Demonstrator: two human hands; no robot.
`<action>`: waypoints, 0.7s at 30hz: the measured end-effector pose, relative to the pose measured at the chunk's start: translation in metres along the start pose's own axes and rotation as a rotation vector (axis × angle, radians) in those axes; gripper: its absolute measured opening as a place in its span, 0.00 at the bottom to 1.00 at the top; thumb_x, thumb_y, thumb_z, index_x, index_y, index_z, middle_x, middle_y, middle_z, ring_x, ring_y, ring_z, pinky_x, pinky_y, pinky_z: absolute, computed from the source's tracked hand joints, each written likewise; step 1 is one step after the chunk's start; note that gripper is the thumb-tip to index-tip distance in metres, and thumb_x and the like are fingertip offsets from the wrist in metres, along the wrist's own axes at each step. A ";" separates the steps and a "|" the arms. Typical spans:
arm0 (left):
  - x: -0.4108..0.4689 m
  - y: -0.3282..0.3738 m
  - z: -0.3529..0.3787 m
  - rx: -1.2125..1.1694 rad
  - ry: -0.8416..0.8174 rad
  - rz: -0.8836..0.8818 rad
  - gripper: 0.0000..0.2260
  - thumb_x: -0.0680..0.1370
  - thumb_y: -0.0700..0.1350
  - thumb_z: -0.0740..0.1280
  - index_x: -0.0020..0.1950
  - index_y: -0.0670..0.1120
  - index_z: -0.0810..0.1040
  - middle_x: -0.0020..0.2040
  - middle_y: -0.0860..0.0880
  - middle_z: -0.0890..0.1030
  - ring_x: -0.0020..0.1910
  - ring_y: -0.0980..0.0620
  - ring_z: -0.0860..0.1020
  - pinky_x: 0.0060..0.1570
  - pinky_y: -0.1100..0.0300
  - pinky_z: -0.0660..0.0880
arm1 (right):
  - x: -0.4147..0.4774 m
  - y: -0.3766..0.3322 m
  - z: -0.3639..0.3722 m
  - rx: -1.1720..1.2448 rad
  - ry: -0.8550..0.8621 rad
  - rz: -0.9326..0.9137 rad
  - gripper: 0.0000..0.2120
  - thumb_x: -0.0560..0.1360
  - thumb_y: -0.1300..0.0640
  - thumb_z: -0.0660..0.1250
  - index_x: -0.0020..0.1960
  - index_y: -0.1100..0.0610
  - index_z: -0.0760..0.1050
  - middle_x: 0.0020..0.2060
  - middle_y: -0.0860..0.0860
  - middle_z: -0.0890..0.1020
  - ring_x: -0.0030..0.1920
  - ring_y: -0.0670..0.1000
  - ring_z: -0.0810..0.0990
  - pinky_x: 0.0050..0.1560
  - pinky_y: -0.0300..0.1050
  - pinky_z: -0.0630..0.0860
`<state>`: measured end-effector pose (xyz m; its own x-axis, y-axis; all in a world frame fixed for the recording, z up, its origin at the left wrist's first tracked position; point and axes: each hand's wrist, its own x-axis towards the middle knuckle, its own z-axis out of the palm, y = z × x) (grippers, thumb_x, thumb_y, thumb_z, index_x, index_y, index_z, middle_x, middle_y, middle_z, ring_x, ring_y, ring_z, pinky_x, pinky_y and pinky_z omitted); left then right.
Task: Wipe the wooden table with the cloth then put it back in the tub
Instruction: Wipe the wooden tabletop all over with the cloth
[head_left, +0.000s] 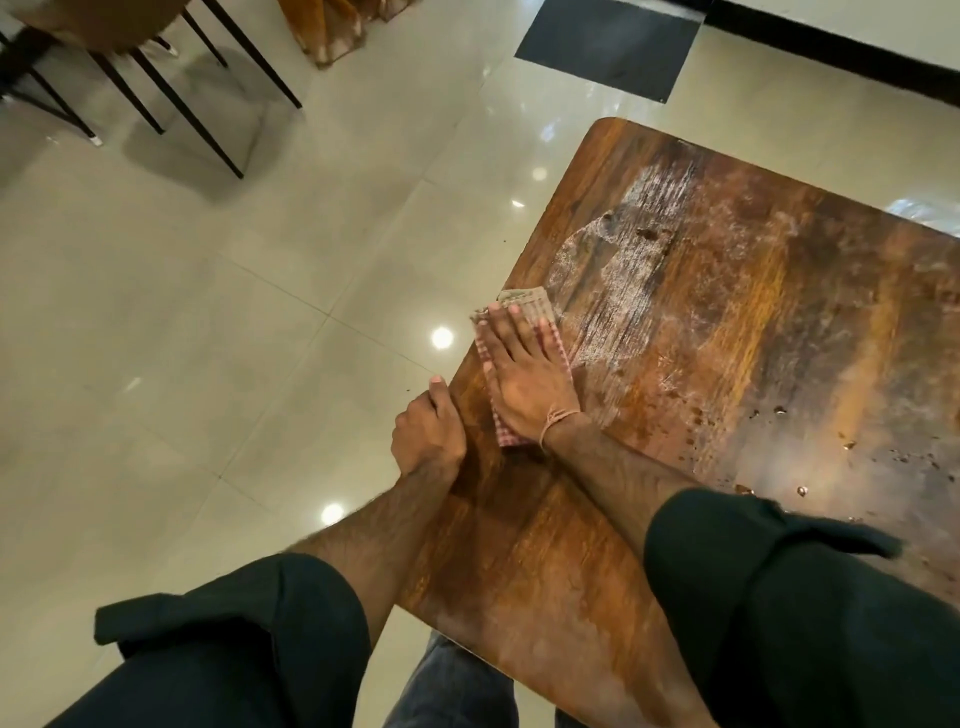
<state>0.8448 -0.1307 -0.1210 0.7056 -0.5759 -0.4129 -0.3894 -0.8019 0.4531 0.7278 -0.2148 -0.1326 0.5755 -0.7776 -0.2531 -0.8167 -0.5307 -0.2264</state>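
**Q:** Surface and room?

**Op:** I log a wooden table (727, 364), dark brown with orange grain, seen from above, far-left corner rounded. A pale, dusty smear (613, 270) covers its far-left part. Crumbs (779, 410) dot the right side. Around the table is a glossy cream tiled floor (260, 312) with lamp reflections. One dark tile (608, 47) sits near the far wall, and black chair legs (156, 88) stand top left.

**Q:** Cloth?

**Op:** The cloth (524, 306) lies flat on the table near its left edge, at the near end of the smear. It is folded to a strip, pink-and-white check; the far end looks grey-brown.

**Q:** Hands?

**Op:** The right hand (524, 384) lies flat on the cloth, fingers straight and slightly spread, pressing it down. A thread (558, 418) is tied round that wrist. The left hand (428, 431) grips the table's left edge just beside the cloth, thumb along the rim, fingers curled over the side. Black sleeves (779, 623) are rolled up on both arms.

**Q:** What can't you read?

**Op:** The left fingertips are hidden below the edge. The palm covers the cloth's middle. The frame and the right sleeve cut off the table's right and near sides. The chair seat is cropped at the top. Wet or dry cloth: I cannot tell.
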 end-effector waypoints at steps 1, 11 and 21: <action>0.001 0.000 0.000 0.004 -0.006 -0.009 0.30 0.86 0.60 0.47 0.60 0.41 0.83 0.58 0.38 0.83 0.54 0.38 0.80 0.58 0.47 0.73 | -0.007 -0.006 0.004 -0.006 0.009 -0.007 0.29 0.84 0.47 0.38 0.83 0.53 0.36 0.82 0.53 0.38 0.81 0.55 0.34 0.80 0.59 0.35; 0.002 0.005 -0.002 -0.015 -0.018 -0.011 0.33 0.86 0.62 0.46 0.59 0.40 0.83 0.56 0.38 0.83 0.48 0.41 0.77 0.55 0.49 0.72 | -0.048 0.000 0.019 -0.013 -0.027 -0.226 0.29 0.86 0.46 0.42 0.83 0.52 0.39 0.82 0.51 0.41 0.82 0.52 0.37 0.80 0.55 0.33; 0.003 0.006 0.007 0.140 -0.038 0.024 0.28 0.86 0.60 0.46 0.63 0.45 0.80 0.57 0.42 0.83 0.54 0.41 0.80 0.56 0.49 0.74 | -0.044 0.064 0.003 0.097 0.071 0.337 0.31 0.83 0.43 0.36 0.83 0.54 0.35 0.82 0.53 0.36 0.81 0.53 0.34 0.81 0.57 0.37</action>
<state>0.8406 -0.1384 -0.1248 0.6731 -0.5986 -0.4343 -0.4865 -0.8007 0.3497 0.6508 -0.2135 -0.1388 0.2677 -0.9268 -0.2634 -0.9503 -0.2090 -0.2306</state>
